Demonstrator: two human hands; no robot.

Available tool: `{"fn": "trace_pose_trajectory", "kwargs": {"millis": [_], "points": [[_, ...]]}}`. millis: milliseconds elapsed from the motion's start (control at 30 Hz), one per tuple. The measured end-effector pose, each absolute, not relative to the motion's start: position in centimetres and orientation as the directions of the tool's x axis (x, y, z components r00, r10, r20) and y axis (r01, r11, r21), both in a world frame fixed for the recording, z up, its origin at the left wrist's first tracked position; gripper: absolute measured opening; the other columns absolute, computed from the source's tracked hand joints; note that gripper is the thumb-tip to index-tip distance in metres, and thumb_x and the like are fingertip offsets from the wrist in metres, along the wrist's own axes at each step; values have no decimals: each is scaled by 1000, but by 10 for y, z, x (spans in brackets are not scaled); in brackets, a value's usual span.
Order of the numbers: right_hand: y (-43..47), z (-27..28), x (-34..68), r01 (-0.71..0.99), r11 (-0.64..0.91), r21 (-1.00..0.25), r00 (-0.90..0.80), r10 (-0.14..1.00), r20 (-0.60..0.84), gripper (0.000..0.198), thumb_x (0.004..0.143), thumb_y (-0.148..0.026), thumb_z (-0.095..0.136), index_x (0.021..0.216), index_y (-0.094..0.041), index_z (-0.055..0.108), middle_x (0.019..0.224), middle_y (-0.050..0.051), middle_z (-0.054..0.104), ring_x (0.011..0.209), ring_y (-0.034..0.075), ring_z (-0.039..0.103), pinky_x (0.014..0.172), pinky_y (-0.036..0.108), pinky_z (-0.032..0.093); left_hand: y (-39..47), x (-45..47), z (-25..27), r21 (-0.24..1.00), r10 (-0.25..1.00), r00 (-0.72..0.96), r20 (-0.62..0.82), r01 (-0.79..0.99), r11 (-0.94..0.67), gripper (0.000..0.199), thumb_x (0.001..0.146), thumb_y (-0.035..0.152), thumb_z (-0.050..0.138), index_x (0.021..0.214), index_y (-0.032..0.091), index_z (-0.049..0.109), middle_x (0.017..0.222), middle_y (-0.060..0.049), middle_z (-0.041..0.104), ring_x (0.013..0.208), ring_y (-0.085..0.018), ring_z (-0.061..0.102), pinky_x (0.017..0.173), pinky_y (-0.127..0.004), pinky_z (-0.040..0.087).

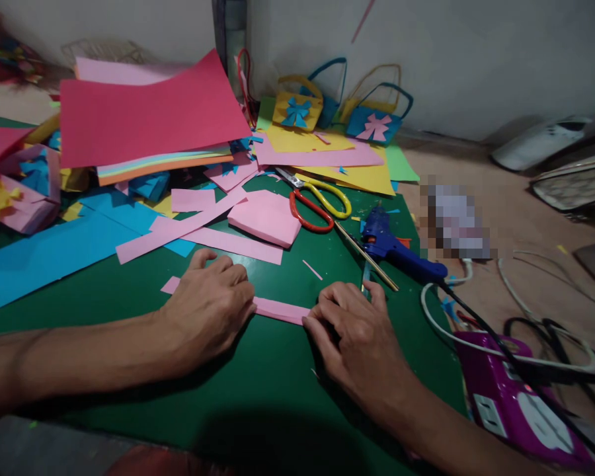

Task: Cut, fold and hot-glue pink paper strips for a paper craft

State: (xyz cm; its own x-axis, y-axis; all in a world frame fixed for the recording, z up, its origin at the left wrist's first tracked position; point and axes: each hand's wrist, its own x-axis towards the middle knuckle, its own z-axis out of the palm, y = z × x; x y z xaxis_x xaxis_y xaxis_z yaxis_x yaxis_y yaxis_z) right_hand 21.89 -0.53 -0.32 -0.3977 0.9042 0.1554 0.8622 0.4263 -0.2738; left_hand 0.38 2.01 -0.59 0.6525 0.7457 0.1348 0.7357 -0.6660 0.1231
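A narrow folded strip of pink paper [281, 311] lies on the green tabletop [258, 390], stretched between my two hands. My left hand [211, 307] presses down on its left part with curled fingers, and a pink end [170, 285] pokes out beyond that hand. At the strip's right end, my right hand [352, 330] pinches it between thumb and fingers. Just past the hands are flat pink strips [228, 243] and a folded pink paper piece [265, 217]. Scissors [322, 201] with one red and one yellow handle rest beside that piece.
A blue glue gun [401, 251] and a thin stick [367, 256] lie at right. Coloured sheets [149, 119] are stacked back left, near blue paper [64, 244]. Small paper bags [297, 111] stand by the wall. A purple power strip [520, 403] and cables sit beyond the table's right edge.
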Motion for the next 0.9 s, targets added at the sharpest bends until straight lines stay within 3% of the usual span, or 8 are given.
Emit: {"fn": "trace_pose_trajectory", "kwargs": {"millis": [900], "points": [[-6, 3, 225, 880, 457, -131, -447, 889, 99, 25, 87, -17, 41, 69, -17, 57, 75, 6, 57, 71, 19, 49, 84, 43, 30, 20, 8, -10, 28, 719, 669, 187, 728, -684, 29, 89, 20, 40, 65, 17, 56, 67, -4, 57, 67, -21, 46, 75, -46, 33]]}}
